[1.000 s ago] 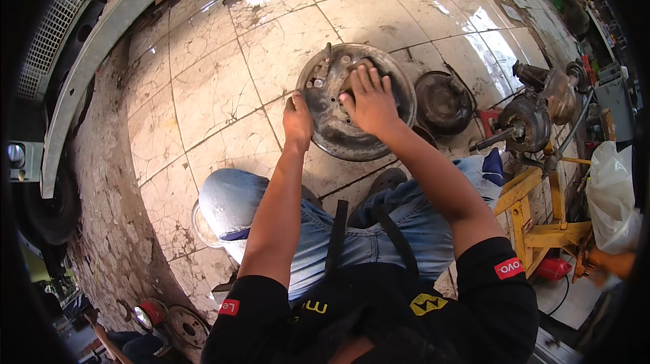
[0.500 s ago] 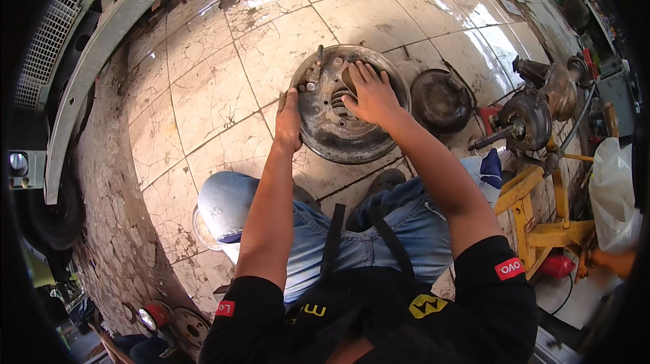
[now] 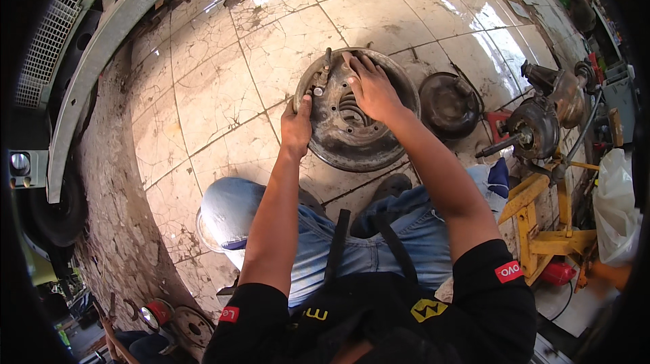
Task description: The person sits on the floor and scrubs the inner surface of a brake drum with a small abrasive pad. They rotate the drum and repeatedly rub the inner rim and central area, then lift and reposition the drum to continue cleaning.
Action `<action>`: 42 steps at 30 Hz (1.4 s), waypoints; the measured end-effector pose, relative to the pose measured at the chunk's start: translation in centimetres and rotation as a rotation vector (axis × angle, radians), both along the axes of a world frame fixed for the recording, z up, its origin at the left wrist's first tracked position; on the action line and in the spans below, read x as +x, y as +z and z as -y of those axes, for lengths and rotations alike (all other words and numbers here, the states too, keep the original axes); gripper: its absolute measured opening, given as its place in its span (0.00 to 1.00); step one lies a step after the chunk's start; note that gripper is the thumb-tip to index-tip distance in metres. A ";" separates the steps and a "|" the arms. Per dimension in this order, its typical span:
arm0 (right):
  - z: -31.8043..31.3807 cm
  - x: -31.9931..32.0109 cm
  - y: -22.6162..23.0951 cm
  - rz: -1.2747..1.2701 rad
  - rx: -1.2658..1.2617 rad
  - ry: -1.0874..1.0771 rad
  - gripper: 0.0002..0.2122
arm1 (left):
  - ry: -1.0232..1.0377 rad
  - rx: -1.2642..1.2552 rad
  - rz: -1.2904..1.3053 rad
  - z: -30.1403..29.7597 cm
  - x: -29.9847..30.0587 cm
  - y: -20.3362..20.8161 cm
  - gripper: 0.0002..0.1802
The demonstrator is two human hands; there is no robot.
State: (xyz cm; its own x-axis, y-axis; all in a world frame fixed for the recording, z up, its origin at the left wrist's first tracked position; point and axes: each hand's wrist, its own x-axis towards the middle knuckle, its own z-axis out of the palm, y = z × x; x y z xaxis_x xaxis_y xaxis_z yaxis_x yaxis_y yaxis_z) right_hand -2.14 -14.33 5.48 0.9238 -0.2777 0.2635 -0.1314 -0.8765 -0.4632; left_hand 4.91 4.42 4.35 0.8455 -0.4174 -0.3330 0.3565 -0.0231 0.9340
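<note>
- Left hand [image 3: 296, 128]: gripping brake backing plate [image 3: 340, 132] rim, plate's 9 o'clock. Plate at wearer's 12.
- Right hand [image 3: 376, 96]: fingers extended over plate face, about 1 o'clock; underside hidden.
- Dark round drum [image 3: 449, 107]: just beside plate, 3 o'clock.
- Axle assembly [image 3: 563, 103]: farther out, 3 o'clock.

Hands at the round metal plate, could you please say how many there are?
2: left hand at the left of the plate, right hand over its upper right.
</note>
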 end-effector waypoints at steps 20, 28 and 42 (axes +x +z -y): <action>-0.7 -4.5 0.1 -0.211 -0.405 -0.209 0.23 | -0.017 0.191 0.106 -0.3 0.1 0.1 0.29; -1.6 -4.3 -2.1 -0.108 -0.202 -0.205 0.26 | -0.027 0.258 0.195 -0.6 0.3 -0.1 0.30; -0.9 -4.5 -0.8 -0.154 -0.143 -0.133 0.29 | -0.013 0.357 0.304 -0.3 0.1 -1.1 0.31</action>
